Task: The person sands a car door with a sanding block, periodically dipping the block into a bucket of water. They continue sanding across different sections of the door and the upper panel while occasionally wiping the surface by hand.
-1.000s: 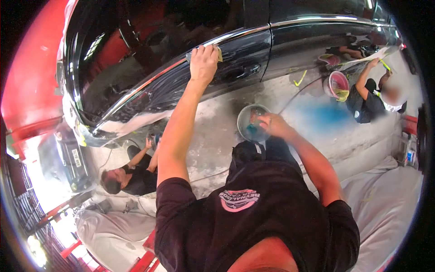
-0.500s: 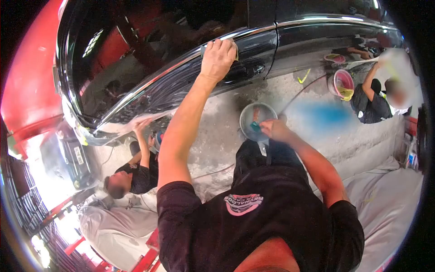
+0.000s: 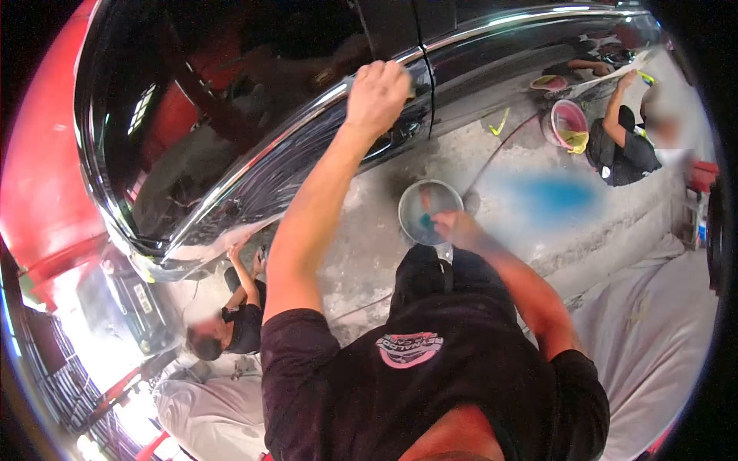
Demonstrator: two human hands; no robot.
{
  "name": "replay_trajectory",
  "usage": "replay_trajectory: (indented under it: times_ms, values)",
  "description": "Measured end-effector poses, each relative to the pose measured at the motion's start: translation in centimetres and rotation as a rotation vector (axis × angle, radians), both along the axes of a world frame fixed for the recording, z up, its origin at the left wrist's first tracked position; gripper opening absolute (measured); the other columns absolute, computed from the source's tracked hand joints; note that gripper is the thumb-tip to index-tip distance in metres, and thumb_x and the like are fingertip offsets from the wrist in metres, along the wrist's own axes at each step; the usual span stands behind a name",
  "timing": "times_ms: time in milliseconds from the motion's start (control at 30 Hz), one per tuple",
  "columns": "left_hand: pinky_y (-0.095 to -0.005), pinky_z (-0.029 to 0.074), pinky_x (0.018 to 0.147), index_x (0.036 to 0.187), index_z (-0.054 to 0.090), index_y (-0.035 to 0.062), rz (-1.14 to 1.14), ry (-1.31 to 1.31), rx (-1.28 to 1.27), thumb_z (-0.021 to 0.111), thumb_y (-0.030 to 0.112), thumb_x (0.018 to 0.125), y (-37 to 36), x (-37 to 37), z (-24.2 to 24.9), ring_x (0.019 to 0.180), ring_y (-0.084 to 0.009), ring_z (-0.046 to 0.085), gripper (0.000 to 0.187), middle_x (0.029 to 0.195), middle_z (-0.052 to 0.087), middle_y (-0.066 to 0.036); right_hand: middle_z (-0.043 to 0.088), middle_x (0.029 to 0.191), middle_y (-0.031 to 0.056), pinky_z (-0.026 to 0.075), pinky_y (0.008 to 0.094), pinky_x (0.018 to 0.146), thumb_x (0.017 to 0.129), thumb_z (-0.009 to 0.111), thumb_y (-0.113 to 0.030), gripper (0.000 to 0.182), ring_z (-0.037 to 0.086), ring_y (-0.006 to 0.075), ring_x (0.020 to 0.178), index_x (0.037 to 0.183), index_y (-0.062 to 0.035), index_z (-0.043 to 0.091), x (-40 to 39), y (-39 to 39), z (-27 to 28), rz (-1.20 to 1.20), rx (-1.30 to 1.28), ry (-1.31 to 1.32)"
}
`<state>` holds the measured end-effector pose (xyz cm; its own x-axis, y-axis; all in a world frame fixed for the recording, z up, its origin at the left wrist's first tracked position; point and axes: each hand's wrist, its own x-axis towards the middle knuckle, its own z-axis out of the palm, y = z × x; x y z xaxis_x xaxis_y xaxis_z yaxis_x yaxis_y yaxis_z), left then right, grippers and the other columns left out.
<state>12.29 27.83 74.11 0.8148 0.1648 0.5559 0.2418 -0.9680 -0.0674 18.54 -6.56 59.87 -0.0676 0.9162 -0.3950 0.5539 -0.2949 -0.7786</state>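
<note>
My left hand (image 3: 377,98) presses on the upper door panel of a black car (image 3: 307,165), just under the chrome trim. Its fingers are closed over a grey pad (image 3: 349,81), mostly hidden beneath them. Dull, whitish streaks mark the panel to the left. My right hand (image 3: 457,229) is over the near right rim of a round bucket (image 3: 403,219). Between its closed fingers is a small teal object (image 3: 427,220), whose kind I cannot make out. An orange-brown shape shows inside the bucket.
Two people in dark shirts crouch along the car, one (image 3: 242,315) at lower left, one (image 3: 626,146) at right. A pink bucket (image 3: 569,123) with a yellow cloth (image 3: 575,141) stands on the floor. A hose (image 3: 503,146) crosses it. White covers (image 3: 638,307) lie behind me.
My left hand has moved right along the panel, closer to the door seam. The view has shifted, so the car sits further left. My right hand stays at the bucket with the teal object.
</note>
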Motion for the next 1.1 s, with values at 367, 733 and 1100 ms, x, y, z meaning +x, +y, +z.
replay_trajectory:
  times_ms: [367, 733, 1100]
  values:
    - [-0.0442, 0.048, 0.078, 0.087, 0.065, 0.0087, 0.028, 0.021, -0.008, 0.07, 0.012, 0.075, -1.1, 5.0, 0.3, 0.087, -0.0305, 0.061, 0.013, 0.093, 0.061, -0.008, 0.075, 0.114, 0.0206, 0.057, 0.0514, 0.092, 0.102, 0.066, -0.026, 0.027, 0.072, 0.0419, 0.104, 0.122, -0.0089, 0.072, 1.3, 0.0, 0.0, 0.006, 0.023, -0.045]
    - [-0.0443, 0.049, 0.076, 0.085, 0.064, 0.0082, 0.019, -0.061, -0.016, 0.069, 0.004, 0.072, -1.0, 4.3, 0.4, 0.084, -0.0303, 0.062, 0.015, 0.088, 0.059, -0.009, 0.076, 0.111, 0.0199, 0.057, 0.0514, 0.092, 0.101, 0.066, -0.027, 0.028, 0.072, 0.0405, 0.105, 0.122, -0.0102, 0.074, 2.0, 1.0, 0.1, -0.04, 0.065, -0.043]
    - [-0.0443, 0.048, 0.078, 0.085, 0.064, 0.0083, 0.08, 0.014, -0.012, 0.071, 0.008, 0.071, -1.3, 4.9, 0.4, 0.09, -0.0292, 0.063, 0.016, 0.091, 0.06, -0.008, 0.076, 0.108, 0.0215, 0.057, 0.0498, 0.092, 0.096, 0.069, -0.021, 0.029, 0.072, 0.0408, 0.103, 0.119, -0.0052, 0.075, 0.4, 1.7, 0.4, 0.02, 0.27, -0.068]
